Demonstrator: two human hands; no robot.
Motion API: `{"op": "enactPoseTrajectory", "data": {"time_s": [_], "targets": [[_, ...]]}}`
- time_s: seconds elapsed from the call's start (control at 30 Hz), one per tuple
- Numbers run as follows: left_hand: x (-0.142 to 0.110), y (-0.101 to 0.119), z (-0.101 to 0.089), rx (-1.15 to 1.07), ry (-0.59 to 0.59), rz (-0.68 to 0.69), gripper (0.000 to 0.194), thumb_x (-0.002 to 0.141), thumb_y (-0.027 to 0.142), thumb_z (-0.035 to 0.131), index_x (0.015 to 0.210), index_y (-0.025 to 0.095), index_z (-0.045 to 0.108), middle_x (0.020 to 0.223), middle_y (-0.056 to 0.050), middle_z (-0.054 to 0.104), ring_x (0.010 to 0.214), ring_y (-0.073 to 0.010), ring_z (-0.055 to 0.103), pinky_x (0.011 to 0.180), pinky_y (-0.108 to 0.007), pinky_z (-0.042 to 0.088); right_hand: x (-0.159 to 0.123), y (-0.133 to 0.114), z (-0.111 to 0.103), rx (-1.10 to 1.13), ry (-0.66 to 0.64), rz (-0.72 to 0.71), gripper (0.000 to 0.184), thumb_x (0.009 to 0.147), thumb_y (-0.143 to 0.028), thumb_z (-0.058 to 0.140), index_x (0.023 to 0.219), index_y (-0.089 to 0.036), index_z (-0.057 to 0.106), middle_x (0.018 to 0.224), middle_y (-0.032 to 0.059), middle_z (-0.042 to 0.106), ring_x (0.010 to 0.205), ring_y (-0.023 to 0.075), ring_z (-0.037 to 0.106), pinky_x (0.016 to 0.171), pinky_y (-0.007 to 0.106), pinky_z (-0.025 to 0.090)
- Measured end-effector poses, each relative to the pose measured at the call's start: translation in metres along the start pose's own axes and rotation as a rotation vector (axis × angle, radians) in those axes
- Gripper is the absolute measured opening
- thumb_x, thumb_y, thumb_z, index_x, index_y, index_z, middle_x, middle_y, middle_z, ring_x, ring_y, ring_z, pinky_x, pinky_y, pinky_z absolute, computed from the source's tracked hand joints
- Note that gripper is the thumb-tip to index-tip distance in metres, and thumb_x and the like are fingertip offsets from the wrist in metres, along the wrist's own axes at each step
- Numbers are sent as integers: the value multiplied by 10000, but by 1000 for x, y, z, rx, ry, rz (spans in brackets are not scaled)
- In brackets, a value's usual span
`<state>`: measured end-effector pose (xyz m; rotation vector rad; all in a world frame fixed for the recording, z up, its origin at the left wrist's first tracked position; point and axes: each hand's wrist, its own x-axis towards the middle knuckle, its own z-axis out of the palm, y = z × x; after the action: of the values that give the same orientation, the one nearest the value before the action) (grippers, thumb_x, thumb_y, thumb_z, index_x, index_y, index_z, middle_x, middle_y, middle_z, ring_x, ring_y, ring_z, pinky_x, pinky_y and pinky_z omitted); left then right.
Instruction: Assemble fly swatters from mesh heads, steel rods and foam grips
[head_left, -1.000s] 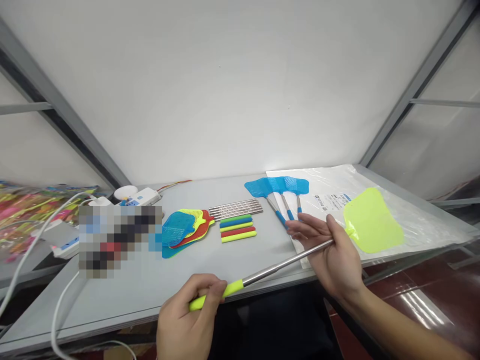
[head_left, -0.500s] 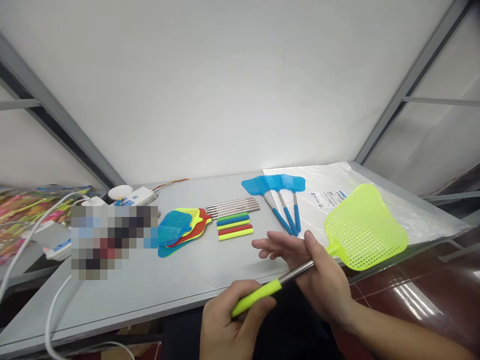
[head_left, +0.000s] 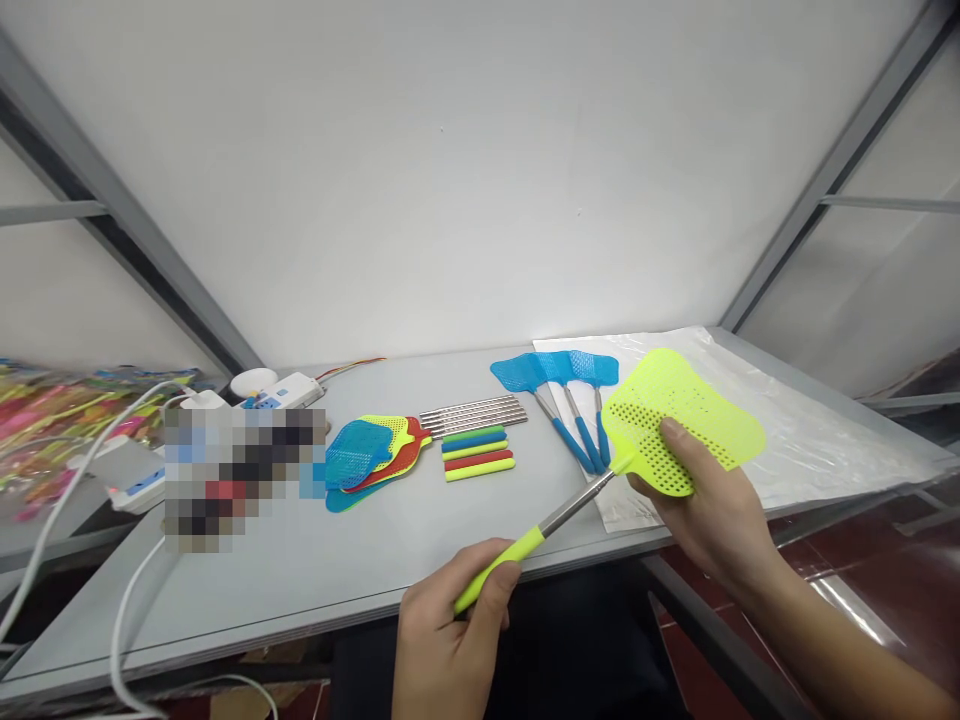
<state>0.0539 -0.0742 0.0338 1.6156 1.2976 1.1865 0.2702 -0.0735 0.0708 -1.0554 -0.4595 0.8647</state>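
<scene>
My left hand (head_left: 450,625) is closed round the yellow-green grip of a fly swatter (head_left: 570,500) with a telescopic steel rod, held over the table's front edge. My right hand (head_left: 712,510) pinches the swatter's yellow-green mesh head (head_left: 701,405), thumb on top. Behind the head, three blue swatters (head_left: 566,385) lie side by side on the grey table (head_left: 300,560). Left of them lie loose steel rods (head_left: 472,412), coloured handle sleeves (head_left: 476,452), and a pile of blue, yellow and red mesh heads (head_left: 371,455).
A clear plastic bag (head_left: 825,420) with a white sheet covers the table's right end. White power strips (head_left: 281,392) and cables (head_left: 112,640) lie at the left, beside a blurred patch. Colourful packaged goods (head_left: 45,420) sit at far left. A white panel stands behind.
The swatter's rod has shortened: my right hand slid from the rod up onto the mesh head and pushed it toward my left hand, which moved right along the front edge.
</scene>
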Motion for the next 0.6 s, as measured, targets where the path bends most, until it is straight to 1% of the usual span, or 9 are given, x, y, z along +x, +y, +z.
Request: {"op": "enactPoseTrajectory", "data": {"time_s": [0.07,0.17,0.23,0.3,0.37,0.43,0.47,0.53,0.6], "targets": [[-1,-2,1,20,27,7,284,825,477,631,819,232,775,558,11,640,501,-145,576,545,-222,477,-2,1,2,-17,-24,-15,308,751,-405,766,997,-260,648,919,-15,635,706,123,591,522,206,490],[-4,-1,3,30,80,-1,261,809,484,650,812,257,779,536,14,638,522,-156,582,605,-231,499,-6,1,6,24,-168,-77,206,808,-376,723,845,-220,592,707,-51,493,507,58,394,408,168,345],[-6,0,2,31,110,-8,254,800,492,658,812,270,781,509,20,619,522,-158,572,618,-231,500,-7,1,8,48,-258,-102,230,851,-356,679,764,-202,531,652,-61,394,476,51,285,392,180,268],[-7,2,-1,26,129,-13,250,788,498,668,797,274,778,511,20,616,529,-157,569,631,-233,499,-6,1,8,53,-296,-103,241,878,-343,648,749,-199,504,651,-59,362,483,54,254,402,198,233],[-6,3,-4,4,123,-35,257,775,506,677,769,266,770,507,18,603,540,-158,568,625,-233,495,-5,3,6,63,-297,-96,208,893,-330,631,781,-203,512,661,-58,357,492,57,242,418,210,205],[-4,2,-4,-46,83,-92,274,776,511,676,783,250,760,514,16,591,540,-153,562,578,-223,478,-6,7,3,45,-350,-42,161,918,-348,598,855,-210,545,637,-68,313,492,59,214,439,220,185],[-3,2,-3,-88,50,-130,285,779,513,675,815,241,753,521,17,586,535,-145,553,554,-216,467,-8,10,2,5,-410,9,155,927,-367,584,912,-214,565,623,-73,287,495,62,208,451,224,182],[-3,1,5,-233,-36,-204,334,798,527,662,918,222,725,519,29,544,515,-125,524,524,-201,457,-14,15,1,-151,-571,127,221,915,-386,606,1052,-215,589,629,-71,301,525,69,255,485,227,216],[-6,0,18,-455,-154,-285,405,832,564,617,1018,208,667,499,60,446,461,-99,451,493,-196,463,-21,22,2,-314,-710,220,313,907,-402,616,1159,-220,580,665,-58,359,579,82,323,527,231,265]]}}
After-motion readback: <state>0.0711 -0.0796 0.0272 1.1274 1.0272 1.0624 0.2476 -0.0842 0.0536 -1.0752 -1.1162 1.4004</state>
